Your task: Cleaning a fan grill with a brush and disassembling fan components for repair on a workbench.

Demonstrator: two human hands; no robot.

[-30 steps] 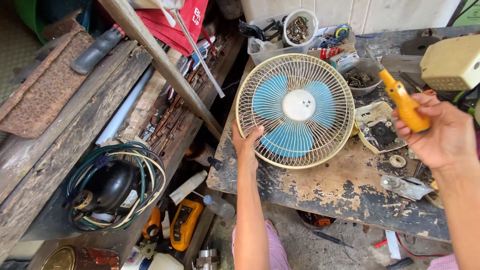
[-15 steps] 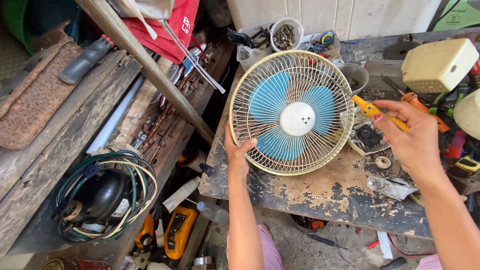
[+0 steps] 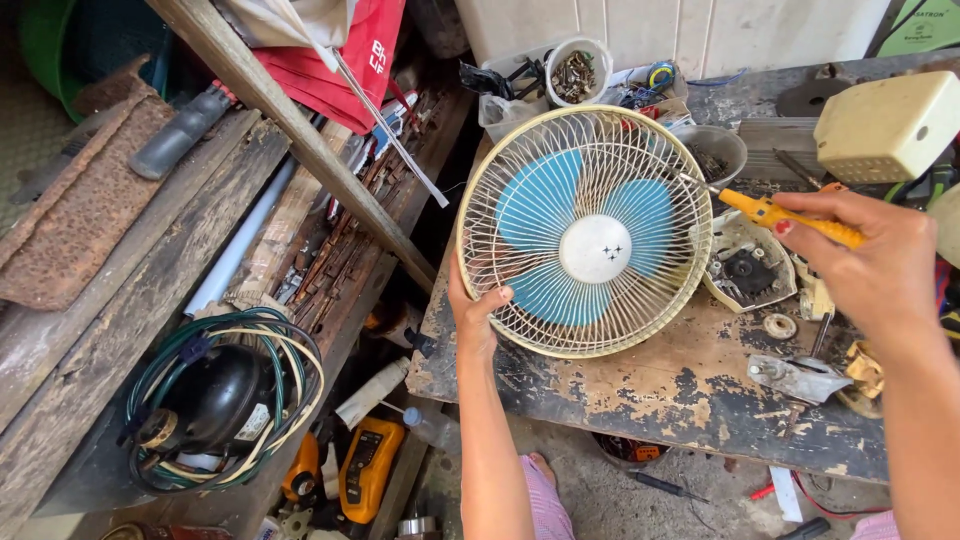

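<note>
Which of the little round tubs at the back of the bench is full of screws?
The white round tub just behind the fan guard, packed with rusty screws. The grey bowl on its right holds only dark bits low down.

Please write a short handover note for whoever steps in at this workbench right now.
Left hand grips the lower left rim of the fan, which lies grille-up on the workbench.
Right hand holds an orange screwdriver, tip at the grille's right edge.
Done: small parts lie loose beside the fan.
Left: grille is on, blue blades inside.
</note>
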